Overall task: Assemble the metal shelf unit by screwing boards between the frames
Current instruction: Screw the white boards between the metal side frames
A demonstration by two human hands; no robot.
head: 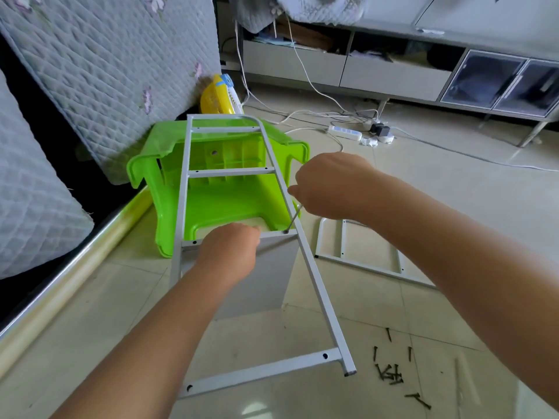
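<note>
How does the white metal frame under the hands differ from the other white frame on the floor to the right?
The frame under the hands is raised and tilted, its far end resting on the green stool; the second frame lies flat on the tiles. The first has a white board against its crossbar, where the right hand drives a tool; the second stands bare and untouched. Both are white metal with holed crossbars.

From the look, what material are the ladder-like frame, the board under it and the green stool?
Frame: likely painted metal; thin square white tubes with drilled holes, slightly glossy.
Board: unclear, perhaps laminated wood or coated sheet; flat, matte, pale grey.
Green stool: plastic; translucent, shiny, with moulded ribs underneath.
</note>
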